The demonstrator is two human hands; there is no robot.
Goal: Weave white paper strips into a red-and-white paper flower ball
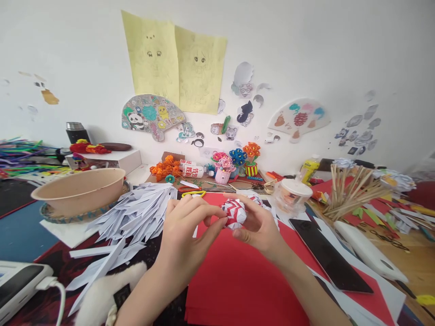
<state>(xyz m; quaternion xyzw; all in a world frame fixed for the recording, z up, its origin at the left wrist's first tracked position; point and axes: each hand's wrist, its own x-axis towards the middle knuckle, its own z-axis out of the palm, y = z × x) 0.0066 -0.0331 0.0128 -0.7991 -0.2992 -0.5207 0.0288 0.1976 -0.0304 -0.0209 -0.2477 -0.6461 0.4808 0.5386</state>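
A small rounded piece of folded paper (235, 214), white with red zigzag bands, is held up in front of me over a stack of red paper (244, 280). My right hand (260, 226) curls round its right side, thumb below and fingers behind. The thumb and index finger of my left hand (190, 226) pinch at its left edge; whether a separate strip is between them I cannot make out. Another red-and-white folded piece (254, 199) shows partly behind my right fingers. To the left of my left hand lies a pile of folded white paper strips (136, 213).
A beige basin (79, 190) stands at the left. Yellow-handled scissors (193, 194) lie behind my hands. On the right are a phone (329, 253), a white power bank (369, 249), a lidded tub (292, 192) and a bundle of wooden sticks (353, 194). Pipe-cleaner flowers (222, 163) stand along the wall.
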